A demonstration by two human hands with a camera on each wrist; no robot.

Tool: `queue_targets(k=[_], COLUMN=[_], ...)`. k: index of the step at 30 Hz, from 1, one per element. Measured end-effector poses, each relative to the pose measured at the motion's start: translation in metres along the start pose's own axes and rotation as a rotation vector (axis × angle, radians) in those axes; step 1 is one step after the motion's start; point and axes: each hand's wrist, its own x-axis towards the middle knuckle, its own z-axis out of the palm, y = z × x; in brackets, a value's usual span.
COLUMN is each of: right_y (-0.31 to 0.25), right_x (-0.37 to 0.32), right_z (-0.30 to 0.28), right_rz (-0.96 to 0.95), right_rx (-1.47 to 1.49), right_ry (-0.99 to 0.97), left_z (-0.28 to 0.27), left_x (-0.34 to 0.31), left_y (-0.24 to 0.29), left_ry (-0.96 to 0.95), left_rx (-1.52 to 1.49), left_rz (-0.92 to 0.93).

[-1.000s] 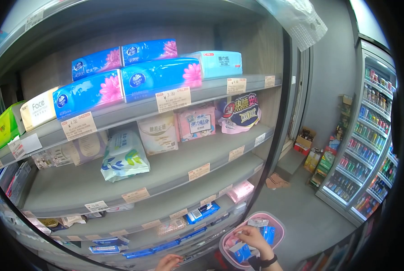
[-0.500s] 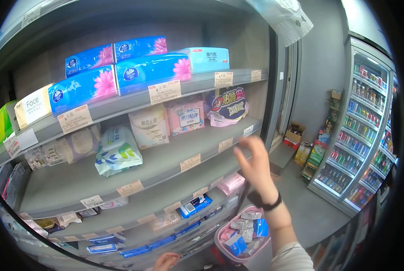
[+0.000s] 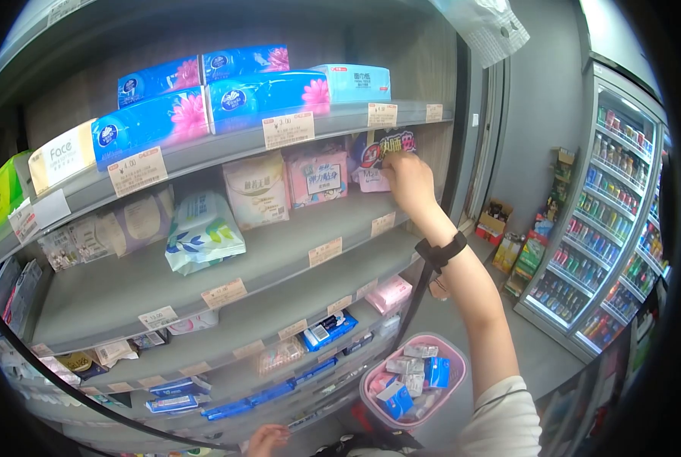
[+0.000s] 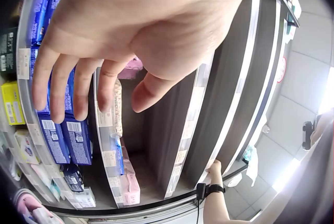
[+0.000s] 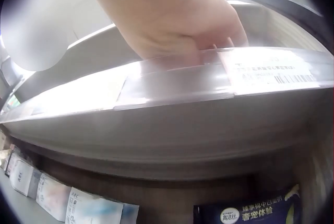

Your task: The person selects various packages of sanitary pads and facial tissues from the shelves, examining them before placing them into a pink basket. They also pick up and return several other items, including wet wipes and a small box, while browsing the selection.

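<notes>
In the head view, my right hand [image 3: 410, 183] is at the right end of the second shelf, its bent fingers against a pink and dark package [image 3: 372, 179]. Whether they grip it cannot be told. The right wrist view has the same hand [image 5: 177, 20] behind a shelf edge [image 5: 172, 89], fingertips hidden. My left hand [image 3: 268, 440] is low, by the bottom shelves. Its fingers hang loosely spread and hold nothing in the left wrist view, where the hand [image 4: 141, 31] is before blue packs [image 4: 78, 143]. Left of the pink and dark package stands a pink pack [image 3: 316, 180].
Blue tissue packs [image 3: 268, 99] line the upper shelf. A green and white pack [image 3: 203, 236] lies on the second shelf. On the floor stands a pink basket [image 3: 462, 365] with small boxes and packs. A drinks fridge [image 3: 599, 221] is at the right; a plastic bag [image 3: 493, 34] hangs above.
My right hand has risen from over the basket, past the shelf edge, to the pink and dark package. The left hand has stayed low, and the head view has shifted a little.
</notes>
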Motion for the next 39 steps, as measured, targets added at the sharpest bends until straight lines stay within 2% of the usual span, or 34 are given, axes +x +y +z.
queue_targets(k=[4,6,9,12,14,17,20,24,26,28,30,32,34,36,39], right_y=[-0.002,-0.001,-0.006,-0.023,-0.038,-0.039,-0.024,0.027,0.026,0.019,0.015,0.022,0.042,0.030,0.044], right_x=[0.006,0.007,-0.007,-0.049,-0.088,-0.153,-0.212,-0.333,-0.387,-0.441,-0.503,-0.579,-0.678,-0.655,-0.625], right_z=[-0.032,-0.061,-0.112,-0.167,-0.194,-0.218,-0.197,-0.124,-0.089,-0.057,-0.019,0.019,0.060,0.052,0.049], right_rz=[-0.196,-0.248,-0.227,-0.173,0.042,0.232,0.416,0.751,0.932,0.905,0.925,1.020,0.861,0.998,1.078], right_rx=[-0.182,-0.256,-0.167,-0.146,-0.078,-0.216,-0.237,-0.136,-0.192,-0.161,-0.141,0.008,0.186,0.088,0.219], right_ry=[0.312,0.372,0.415,0.393,0.366,0.179,-0.071,-0.340,-0.498,-0.508,-0.615,-0.770,-0.830,-0.919,-0.938], left_z=[0.003,0.005,0.004,0.012,0.012,0.015,0.022,0.030,0.032,0.032,0.031,0.030,0.029,0.027,0.018], left_x=[-0.002,-0.002,0.006,0.012,0.019,0.031,0.037,0.045,0.048,0.050,0.052,0.050,0.047,0.042,0.035], left_y=[0.000,-0.002,-0.010,-0.001,-0.003,-0.011,-0.013,-0.012,-0.011,-0.013,-0.014,-0.018,-0.016,-0.012,-0.013], left_ry=[0.044,0.050,0.016,-0.007,-0.067,-0.044,-0.024,-0.059,-0.079,-0.090,-0.099,-0.109,-0.105,-0.096,-0.048], left_rx=[-0.006,0.006,0.003,-0.007,0.029,0.020,0.040,0.084,0.076,0.102,0.129,0.113,0.117,0.120,0.098], left_rz=[0.017,-0.006,0.012,-0.074,-0.043,-0.097,-0.124,-0.141,-0.148,-0.155,-0.157,-0.169,-0.157,-0.145,-0.127])
